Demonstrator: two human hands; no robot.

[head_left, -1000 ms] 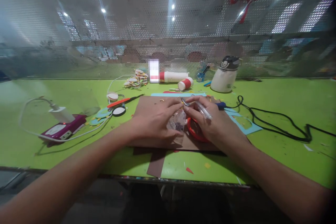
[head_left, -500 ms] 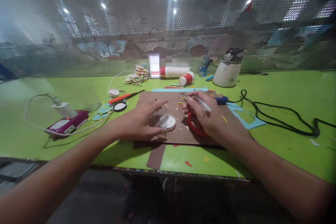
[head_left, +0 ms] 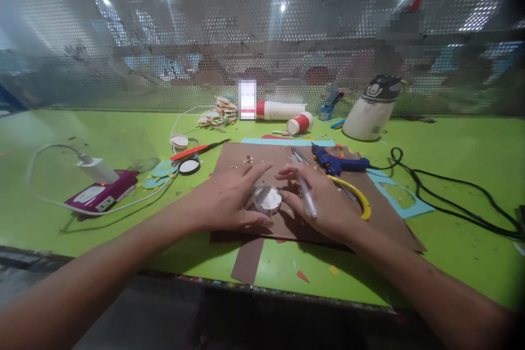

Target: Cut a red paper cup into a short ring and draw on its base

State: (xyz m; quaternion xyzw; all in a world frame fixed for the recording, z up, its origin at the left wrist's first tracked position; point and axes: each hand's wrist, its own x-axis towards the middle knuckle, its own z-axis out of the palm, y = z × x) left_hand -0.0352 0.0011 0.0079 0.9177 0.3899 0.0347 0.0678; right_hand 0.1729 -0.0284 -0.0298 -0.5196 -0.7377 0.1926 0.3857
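Observation:
My left hand (head_left: 229, 197) curves around a small white round disc (head_left: 268, 199), thumb on the near side and fingers on the far side. Something clear and shiny shows at the disc's left edge; I cannot make out its kind. My right hand (head_left: 318, 197) holds a clear-barrelled pen (head_left: 305, 191) between its fingers, and its fingertips come close to the disc's right side. Both hands are over a brown board (head_left: 303, 224). Beyond the right hand lies a blue glue gun (head_left: 338, 163). A curved yellow handle (head_left: 363, 202) shows beside the right wrist, partly hidden.
To the left are a purple power strip (head_left: 102, 191) with a white plug, an orange cutter (head_left: 188, 152) and a black-rimmed disc (head_left: 189, 167). Red-and-white paper cups (head_left: 300, 123), stacked discs (head_left: 217, 115) and a white kettle (head_left: 369, 117) stand behind. A black cord (head_left: 455, 202) runs right.
My right hand has come nearer the disc and tilted the pen more upright. The glue gun and yellow handle now show more; the red ring under the hand is out of sight. The view has shifted.

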